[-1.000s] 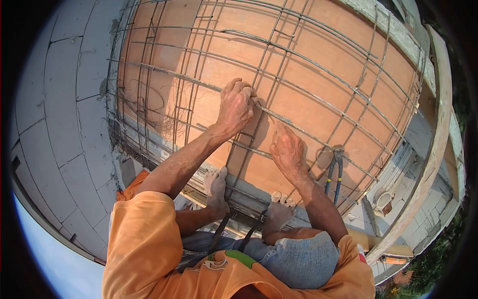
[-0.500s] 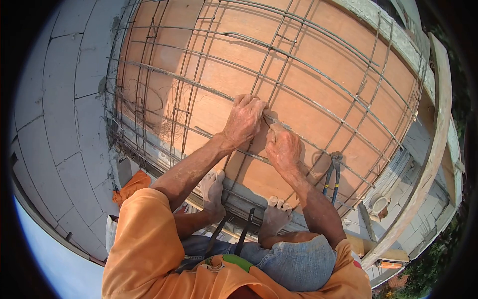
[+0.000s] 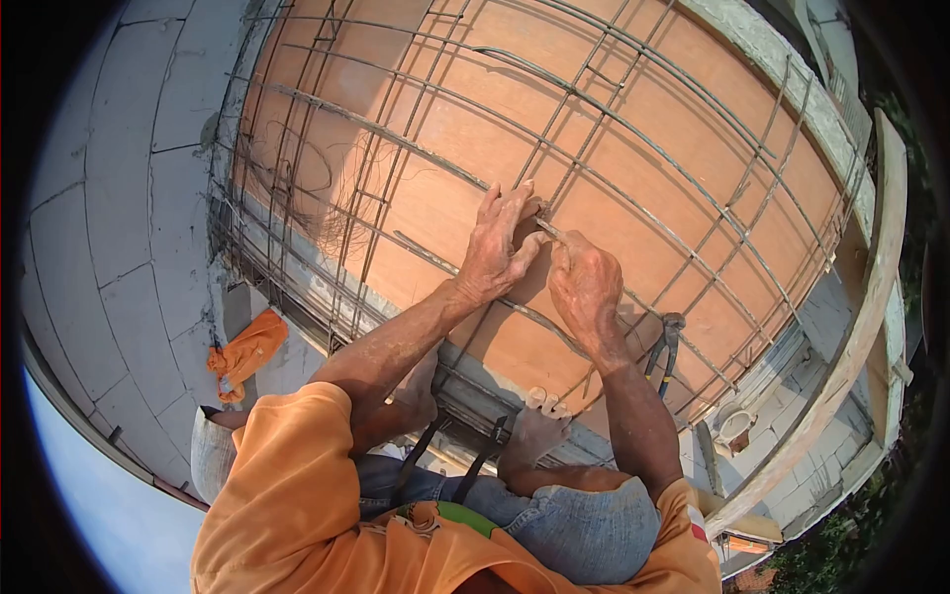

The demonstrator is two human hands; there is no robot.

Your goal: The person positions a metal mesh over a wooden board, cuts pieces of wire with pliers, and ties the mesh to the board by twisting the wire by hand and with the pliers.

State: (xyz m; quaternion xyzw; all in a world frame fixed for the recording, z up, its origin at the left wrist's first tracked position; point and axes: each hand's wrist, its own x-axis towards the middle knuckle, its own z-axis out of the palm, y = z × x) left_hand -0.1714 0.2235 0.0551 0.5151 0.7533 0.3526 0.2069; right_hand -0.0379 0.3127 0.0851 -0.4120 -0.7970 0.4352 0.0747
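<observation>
My left hand [image 3: 500, 243] lies over a steel reinforcing bar [image 3: 435, 156], close to where it meets a crossing bar. Its fingers are stretched out and the thumb stands apart. Just to the right, my right hand [image 3: 588, 287] is closed in a fist against the same bar; what its fingers hold is hidden. Beneath both hands, the grid of bars spreads over orange-brown wooden panels [image 3: 475, 114]. Pincers [image 3: 668, 346] with dark handles rest on the grid to the right of my right hand.
Thin loose wires [image 3: 317, 198] tangle on the left of the grid. A grey block wall [image 3: 119, 228] borders the left side, with an orange cloth [image 3: 247, 351] near it. A curved timber [image 3: 861, 297] runs along the right, near a white bucket [image 3: 734, 428]. My bare feet [image 3: 539, 426] stand at the panel's edge.
My left hand has opened from a closed grip, its fingers now stretched out. My right hand has shifted slightly right, still closed. The view has moved a little.
</observation>
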